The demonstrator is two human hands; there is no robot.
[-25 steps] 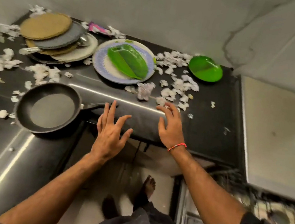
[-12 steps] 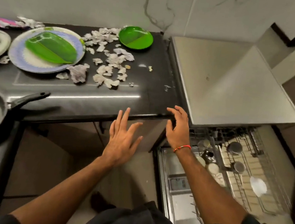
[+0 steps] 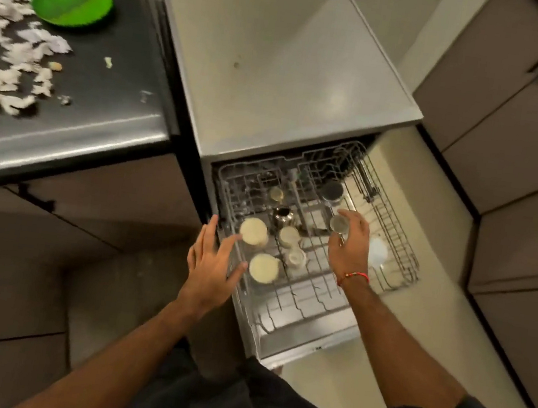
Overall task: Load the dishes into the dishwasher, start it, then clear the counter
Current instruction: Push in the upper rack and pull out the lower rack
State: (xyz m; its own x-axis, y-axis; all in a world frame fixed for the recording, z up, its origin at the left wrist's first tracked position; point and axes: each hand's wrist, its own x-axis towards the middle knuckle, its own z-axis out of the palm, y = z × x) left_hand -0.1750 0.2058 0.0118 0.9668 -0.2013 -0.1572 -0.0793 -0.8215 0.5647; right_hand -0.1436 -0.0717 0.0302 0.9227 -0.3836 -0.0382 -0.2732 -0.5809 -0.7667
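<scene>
The dishwasher [image 3: 280, 67] stands open with its wire rack [image 3: 395, 256] pulled out. Several upside-down cups sit in the rack, among them two cream ones [image 3: 253, 231] and a steel cup [image 3: 339, 224]. My left hand [image 3: 210, 264] is spread flat at the rack's left edge, fingertips by the cream cups, holding nothing. My right hand [image 3: 349, 246] hovers over the rack's middle, its fingers loosely curved beside the steel cup. A green plate [image 3: 71, 1] lies at the back of the black counter [image 3: 108, 105].
Torn paper scraps [image 3: 15, 54] litter the counter's left part. The dishwasher door [image 3: 304, 333] hangs open toward me. Grey cabinets [image 3: 511, 141] line the right side, with pale floor between. A white item [image 3: 378, 250] lies in the rack's right part.
My view swung right from the counter with the pan and plates to the open dishwasher. Both hands left the counter edge and dropped to the pulled-out rack.
</scene>
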